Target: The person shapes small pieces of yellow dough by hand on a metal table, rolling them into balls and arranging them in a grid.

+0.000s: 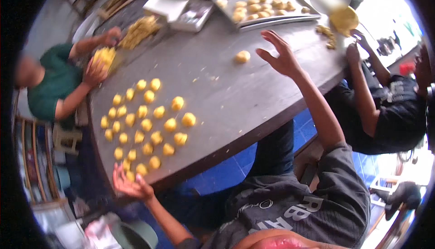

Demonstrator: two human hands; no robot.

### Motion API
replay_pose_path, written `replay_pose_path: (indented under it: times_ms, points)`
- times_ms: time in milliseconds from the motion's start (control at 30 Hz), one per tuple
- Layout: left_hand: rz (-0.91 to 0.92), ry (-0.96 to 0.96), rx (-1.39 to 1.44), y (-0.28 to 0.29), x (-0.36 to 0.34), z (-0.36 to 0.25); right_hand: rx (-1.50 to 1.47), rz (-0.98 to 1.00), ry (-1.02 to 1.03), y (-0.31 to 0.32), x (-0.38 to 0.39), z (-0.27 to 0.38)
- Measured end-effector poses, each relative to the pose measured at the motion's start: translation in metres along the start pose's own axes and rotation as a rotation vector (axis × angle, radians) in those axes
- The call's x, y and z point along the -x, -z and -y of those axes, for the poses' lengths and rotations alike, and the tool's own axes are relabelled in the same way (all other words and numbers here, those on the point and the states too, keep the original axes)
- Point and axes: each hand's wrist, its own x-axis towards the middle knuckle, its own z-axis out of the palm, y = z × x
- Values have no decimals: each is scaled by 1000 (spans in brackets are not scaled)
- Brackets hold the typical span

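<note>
My left hand (131,184) is at the near left edge of the table, palm up with fingers apart. It is right beside the closest yellow dough balls (141,169); whether a fingertip touches one I cannot tell. Several such balls are spread in loose rows over the table's left part. Over the middle of the table my right hand (282,55) is raised, its thumb and fingers spread and nothing in them. Just left of it a single smooth, round dough ball (242,57) lies on the dark tabletop (213,86).
A metal tray (290,21) of dough balls stands at the far side, beside a white box (192,15). At left, a co-worker's hands (95,71) handle yellow dough (104,58) near a crumbly heap (139,31). Another person (385,104) sits at right near a yellow bowl (343,20).
</note>
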Motion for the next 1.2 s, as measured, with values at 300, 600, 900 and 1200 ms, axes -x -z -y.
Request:
replay_pose_path:
  times_ms: [300,600,900,1200]
  points:
    - [-3,48,-33,20,8,1,286,645,131,-91,-43,-47]
    - [38,55,-35,20,9,6,412,724,-255,-92,-49,-8]
    - [58,46,-7,16,4,6,481,1139,51,-89,-80,-7]
    - [73,65,3,15,7,5,363,1071,143,-76,-15,16]
